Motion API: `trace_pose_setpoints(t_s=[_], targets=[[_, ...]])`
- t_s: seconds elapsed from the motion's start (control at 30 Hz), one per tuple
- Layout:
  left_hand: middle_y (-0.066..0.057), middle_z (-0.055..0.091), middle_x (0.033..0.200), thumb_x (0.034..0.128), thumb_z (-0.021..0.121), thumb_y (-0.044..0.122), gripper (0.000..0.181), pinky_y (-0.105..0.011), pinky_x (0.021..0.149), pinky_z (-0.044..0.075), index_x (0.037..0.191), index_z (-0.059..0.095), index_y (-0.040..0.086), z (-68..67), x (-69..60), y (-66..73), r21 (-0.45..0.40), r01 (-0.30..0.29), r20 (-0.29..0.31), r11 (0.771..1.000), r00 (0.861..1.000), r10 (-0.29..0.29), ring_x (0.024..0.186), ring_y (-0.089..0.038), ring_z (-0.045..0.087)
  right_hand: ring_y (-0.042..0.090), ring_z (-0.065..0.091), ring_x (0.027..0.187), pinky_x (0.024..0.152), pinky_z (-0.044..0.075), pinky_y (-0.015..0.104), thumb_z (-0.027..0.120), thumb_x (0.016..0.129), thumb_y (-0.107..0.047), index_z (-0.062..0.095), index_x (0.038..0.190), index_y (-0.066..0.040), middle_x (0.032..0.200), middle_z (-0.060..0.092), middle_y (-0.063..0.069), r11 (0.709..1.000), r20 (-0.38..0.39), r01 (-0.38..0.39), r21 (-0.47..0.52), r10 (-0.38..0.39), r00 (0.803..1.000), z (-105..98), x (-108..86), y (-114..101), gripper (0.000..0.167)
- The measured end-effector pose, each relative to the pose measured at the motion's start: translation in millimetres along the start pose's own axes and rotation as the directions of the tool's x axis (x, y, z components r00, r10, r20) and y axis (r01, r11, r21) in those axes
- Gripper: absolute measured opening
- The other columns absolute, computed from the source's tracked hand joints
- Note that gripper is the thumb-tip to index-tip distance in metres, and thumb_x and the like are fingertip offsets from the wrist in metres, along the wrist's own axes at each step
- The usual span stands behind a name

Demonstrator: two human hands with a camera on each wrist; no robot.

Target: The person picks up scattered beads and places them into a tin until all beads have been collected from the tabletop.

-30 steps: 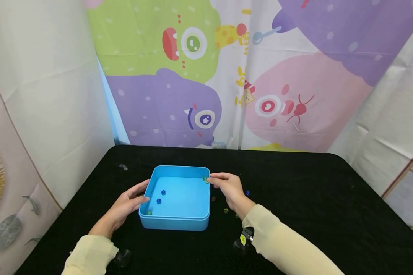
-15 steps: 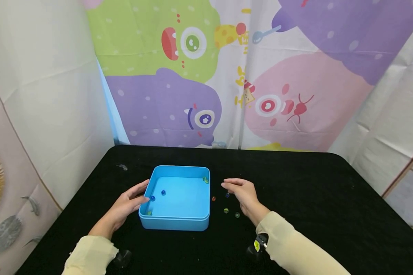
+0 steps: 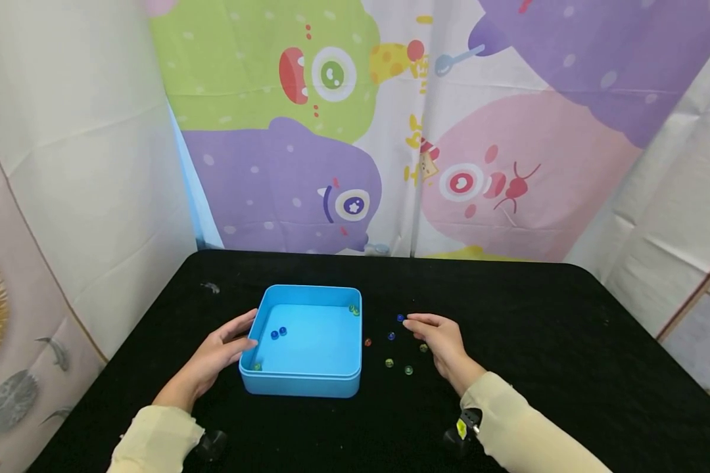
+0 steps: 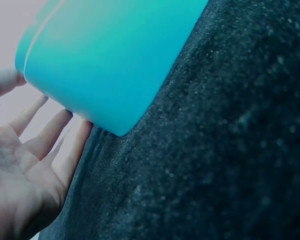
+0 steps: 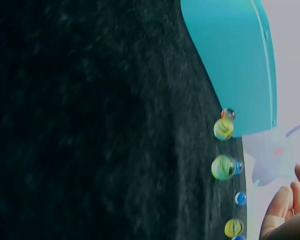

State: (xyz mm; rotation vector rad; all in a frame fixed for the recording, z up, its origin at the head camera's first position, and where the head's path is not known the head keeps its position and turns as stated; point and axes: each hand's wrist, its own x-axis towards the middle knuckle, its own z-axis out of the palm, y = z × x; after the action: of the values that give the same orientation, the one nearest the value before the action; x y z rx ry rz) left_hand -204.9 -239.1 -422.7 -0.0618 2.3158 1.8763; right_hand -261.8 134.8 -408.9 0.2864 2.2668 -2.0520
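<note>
A blue square box [image 3: 300, 385] stands on the black-covered table. My left hand [image 3: 215, 358] touches its left side with fingers extended and thumb at the rim; in the left wrist view, the fingertips meet the outer wall. Inside lie two blue marbles [image 3: 275, 335], two green-yellow ones [image 3: 355, 311] at the far right corner and one [image 3: 257, 366] at the near left. Right of the box, my right hand [image 3: 444, 343] has its fingertips beside a blue marble [image 3: 400, 318]. The right wrist view shows its thumb and fingers apart, with nothing seen between them.
Loose marbles lie between box and right hand: blue [image 3: 391, 336], red [image 3: 368, 341], yellow-green [image 3: 389, 362], green [image 3: 408, 370] and yellow [image 3: 423, 348]. A small pale scrap [image 3: 211, 287] lies at the far left. A cartoon curtain [image 3: 307, 177] hangs behind the table [image 3: 509, 295].
My right hand has moved right, away from the box's rim, uncovering loose marbles. A blue marble inside the box has rolled about and now lies beside the other. My left hand has stayed put.
</note>
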Motion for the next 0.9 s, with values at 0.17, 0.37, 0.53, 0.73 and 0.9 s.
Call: trace_pose_setpoints(t_s=[0.17,0.37,0.53,0.73,0.9], targets=[[-0.019,0.018,0.15,0.0932,0.054,0.022,0.065,-0.054,0.101,0.034,0.149,0.021,0.014,-0.2,0.1,0.9,-0.007,0.005,0.001,1.0,1.0,-0.005,0.132,-0.042,0.024,0.026,0.056,0.101,0.092,0.045,0.039,0.068,0.083,-0.014,0.063,0.112,0.002,0.117,0.059,0.012,1.0,-0.012,-0.025,-0.007,0.025,1.0,-10,0.8,2,0.033],[-0.02,0.018,0.15,0.0932,0.054,0.021,0.065,-0.054,0.101,0.033,0.149,0.021,0.013,-0.6,0.0,1.6,-0.007,0.001,0.008,1.0,1.0,-0.001,0.132,-0.043,0.023,0.027,0.056,0.102,0.093,0.044,0.04,0.068,0.083,-0.015,0.063,0.112,0.0,0.118,0.059,0.013,0.998,-0.019,-0.052,-0.036,0.052,0.998,-17,0.4,7,0.033],[-0.02,0.019,0.15,0.0931,0.055,0.022,0.066,-0.054,0.101,0.033,0.149,0.021,0.013,-0.3,0.2,1.3,-0.005,-0.002,0.009,1.0,1.0,0.002,0.132,-0.043,0.024,0.027,0.055,0.104,0.094,0.043,0.042,0.069,0.082,-0.013,0.064,0.112,-0.001,0.12,0.057,0.015,0.993,0.001,-0.086,-0.08,0.086,0.996,-23,-0.7,14,0.033],[-0.019,0.019,0.15,0.093,0.055,0.023,0.065,-0.054,0.101,0.034,0.148,0.022,0.013,-0.2,1.1,0.6,0.0,-0.001,0.004,1.0,1.0,0.001,0.132,-0.043,0.024,0.036,0.049,0.113,0.1,0.034,0.052,0.069,0.079,-0.006,0.063,0.113,0.0,0.123,0.055,0.02,0.973,0.08,-0.101,-0.209,0.12,0.99,-31,-5.7,16,0.035],[-0.019,0.019,0.15,0.0929,0.055,0.023,0.066,-0.055,0.1,0.034,0.149,0.022,0.014,-0.3,2.1,-0.7,0.002,0.0,0.002,1.0,1.0,0.0,0.132,-0.043,0.025,0.035,0.053,0.109,0.096,0.037,0.055,0.068,0.077,-0.002,0.066,0.108,-0.001,0.112,0.061,0.017,0.952,0.101,-0.066,-0.299,0.1,0.99,-34,-6.2,17,0.031]])
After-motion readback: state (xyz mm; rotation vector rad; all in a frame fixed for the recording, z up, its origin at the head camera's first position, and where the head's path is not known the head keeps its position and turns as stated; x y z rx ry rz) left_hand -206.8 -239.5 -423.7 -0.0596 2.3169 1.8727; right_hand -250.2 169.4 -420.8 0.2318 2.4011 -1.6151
